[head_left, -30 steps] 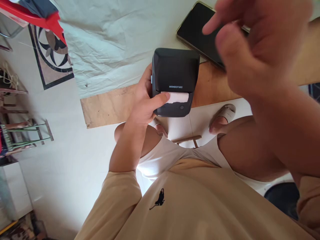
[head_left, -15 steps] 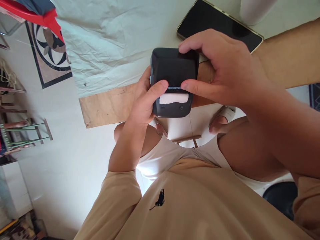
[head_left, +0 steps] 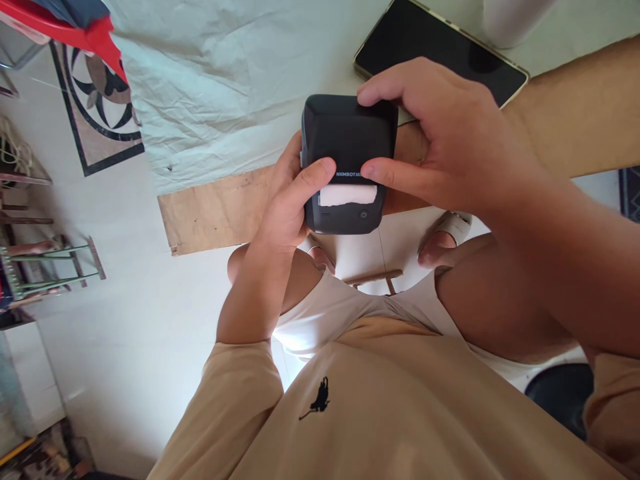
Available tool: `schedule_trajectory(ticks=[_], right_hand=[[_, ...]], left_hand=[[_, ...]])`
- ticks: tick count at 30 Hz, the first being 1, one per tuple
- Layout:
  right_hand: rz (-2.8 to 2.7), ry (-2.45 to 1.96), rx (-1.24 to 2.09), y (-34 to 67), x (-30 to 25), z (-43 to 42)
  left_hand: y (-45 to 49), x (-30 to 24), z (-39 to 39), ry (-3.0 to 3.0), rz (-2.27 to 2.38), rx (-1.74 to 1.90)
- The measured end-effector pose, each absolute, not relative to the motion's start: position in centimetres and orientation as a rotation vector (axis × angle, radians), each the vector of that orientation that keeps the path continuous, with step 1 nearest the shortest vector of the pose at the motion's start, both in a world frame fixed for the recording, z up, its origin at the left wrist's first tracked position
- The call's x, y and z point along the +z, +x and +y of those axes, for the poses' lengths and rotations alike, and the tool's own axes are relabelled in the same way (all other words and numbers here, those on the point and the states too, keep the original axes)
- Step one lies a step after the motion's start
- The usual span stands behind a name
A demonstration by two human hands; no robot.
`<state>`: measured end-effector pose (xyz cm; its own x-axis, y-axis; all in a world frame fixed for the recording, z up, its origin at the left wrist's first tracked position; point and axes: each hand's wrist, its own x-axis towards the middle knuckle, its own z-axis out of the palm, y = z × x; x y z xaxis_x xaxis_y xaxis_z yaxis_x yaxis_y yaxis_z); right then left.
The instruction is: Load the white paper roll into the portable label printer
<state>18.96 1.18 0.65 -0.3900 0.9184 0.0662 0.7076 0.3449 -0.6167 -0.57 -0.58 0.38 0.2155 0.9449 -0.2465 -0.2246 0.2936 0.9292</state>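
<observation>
Between my two hands is a black label printer [head_left: 350, 133] with NIIMBOT lettering on its top. A torn-edged strip of white paper [head_left: 349, 195] sticks out of its slot, above a small power button. My left hand [head_left: 293, 193] wraps the printer's left side, thumb on top beside the lettering, its other fingers mostly hidden underneath. On the right, my right hand [head_left: 445, 133] grips the printer with its thumb by the lettering and a fingertip at the upper right corner. The other right fingers are partly hidden.
Just past my right hand a dark-screened phone [head_left: 430, 43] lies on the table, near a white cylindrical object [head_left: 515, 20]. A wrinkled pale cloth [head_left: 210, 87] covers the table up to its bare wooden edge [head_left: 215, 213]. Red plastic [head_left: 80, 37] shows at upper left; a green-framed stool [head_left: 55, 267] stands left.
</observation>
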Motion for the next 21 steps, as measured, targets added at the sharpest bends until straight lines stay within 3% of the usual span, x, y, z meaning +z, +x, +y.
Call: schedule_trajectory(ticks=[21], right_hand=[[-2.138,-1.447,0.790,18.7,0.0,1.1]], left_hand=[[-0.2,0.3,-0.4,0.761,0.875,1.004]])
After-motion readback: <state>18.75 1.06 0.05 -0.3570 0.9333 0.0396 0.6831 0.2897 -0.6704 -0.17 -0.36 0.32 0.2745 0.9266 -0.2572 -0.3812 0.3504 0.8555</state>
